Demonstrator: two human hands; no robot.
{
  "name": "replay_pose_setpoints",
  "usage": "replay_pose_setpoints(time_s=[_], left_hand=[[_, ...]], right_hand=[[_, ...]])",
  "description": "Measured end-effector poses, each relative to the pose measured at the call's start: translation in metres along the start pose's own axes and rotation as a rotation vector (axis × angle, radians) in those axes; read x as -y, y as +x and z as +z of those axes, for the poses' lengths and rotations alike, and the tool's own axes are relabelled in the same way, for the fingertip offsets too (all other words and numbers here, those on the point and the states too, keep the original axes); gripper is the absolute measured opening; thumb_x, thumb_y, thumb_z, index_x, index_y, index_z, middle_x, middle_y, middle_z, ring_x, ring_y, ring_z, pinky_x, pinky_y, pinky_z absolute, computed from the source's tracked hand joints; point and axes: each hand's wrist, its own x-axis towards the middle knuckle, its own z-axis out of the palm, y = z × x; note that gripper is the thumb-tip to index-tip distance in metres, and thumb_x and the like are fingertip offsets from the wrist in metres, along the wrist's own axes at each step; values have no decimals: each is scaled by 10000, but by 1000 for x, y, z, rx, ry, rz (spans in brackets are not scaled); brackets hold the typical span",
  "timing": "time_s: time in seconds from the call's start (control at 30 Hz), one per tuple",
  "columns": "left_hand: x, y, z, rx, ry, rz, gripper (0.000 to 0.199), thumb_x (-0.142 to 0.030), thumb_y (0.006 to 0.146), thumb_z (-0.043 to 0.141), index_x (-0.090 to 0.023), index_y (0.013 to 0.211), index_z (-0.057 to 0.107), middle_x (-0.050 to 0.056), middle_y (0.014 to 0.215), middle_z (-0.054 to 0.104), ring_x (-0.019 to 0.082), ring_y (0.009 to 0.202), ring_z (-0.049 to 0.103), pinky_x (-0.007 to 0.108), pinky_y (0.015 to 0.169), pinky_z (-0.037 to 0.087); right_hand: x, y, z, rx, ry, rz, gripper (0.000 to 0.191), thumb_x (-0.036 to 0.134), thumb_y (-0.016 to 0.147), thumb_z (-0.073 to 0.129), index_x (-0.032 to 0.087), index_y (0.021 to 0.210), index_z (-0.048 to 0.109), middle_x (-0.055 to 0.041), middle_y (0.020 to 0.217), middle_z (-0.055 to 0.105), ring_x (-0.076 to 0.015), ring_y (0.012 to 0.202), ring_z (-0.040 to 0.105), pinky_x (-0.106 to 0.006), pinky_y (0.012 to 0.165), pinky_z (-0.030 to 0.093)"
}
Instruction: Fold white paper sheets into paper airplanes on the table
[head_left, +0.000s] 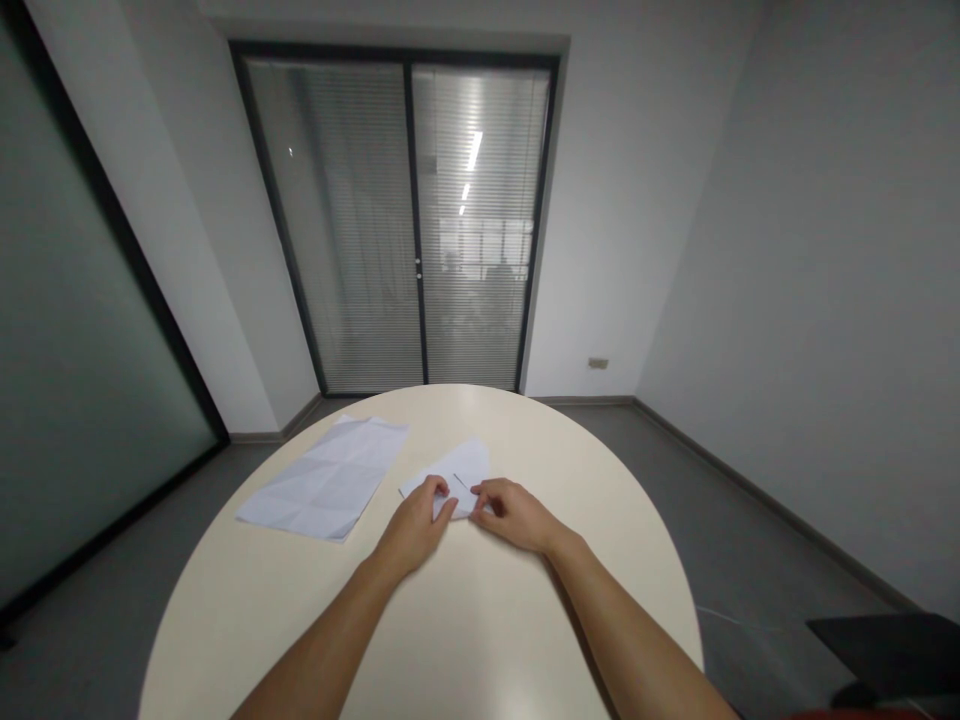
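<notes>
A small folded sheet of white paper (466, 460) lies on the round cream table (465, 620), with two short dark lines showing on it. On its near left edge, my left hand (421, 520) has its thumb and fingers closed around the paper. My right hand (511, 512) pinches the near right edge between thumb and fingertips. Both hands rest low, close to the tabletop, a short gap apart. Part of the paper is hidden under the fingers.
A larger white sheet (330, 475) with crossing creases lies flat on the table's left side. Beyond the table stands a glazed double door (420, 300) with blinds. A dark flat object (885, 645), perhaps part of a chair, is at the lower right.
</notes>
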Motion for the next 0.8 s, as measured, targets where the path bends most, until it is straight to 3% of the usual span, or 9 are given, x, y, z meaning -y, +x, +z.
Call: replay_pose_setpoints(time_s=[0.2,0.43,0.63,0.8], left_hand=[[1,1,2,-17,-50,-42,386,-378,967,462,-175,1293,496,137,1183,688,245,1122,651,399,988,484],[9,2,5,-7,37,-43,484,-315,998,364,-110,1435,396,205,1316,621,262,1230,600,429,1045,455],[13,1,6,0,117,-58,499,-298,995,378,-135,1467,374,183,1375,594,270,1263,580,427,1042,462],[18,1,7,-23,153,-20,542,-262,958,447,-110,1472,367,195,1362,600,280,1249,584,451,1066,441]], right_hand=[[-1,2,1,5,2,-12,141,268,892,618,179,830,708,-55,933,736,-163,766,596,-263,722,419],[0,3,2,-9,-47,-1,155,272,903,604,172,875,719,-25,771,663,-147,698,537,-252,676,382],[0,3,5,-12,-51,4,127,262,886,619,180,887,714,-26,795,654,-156,734,540,-259,691,390],[-4,1,7,-33,-40,54,207,239,854,647,192,1052,685,-43,887,665,-170,770,566,-278,725,426]])
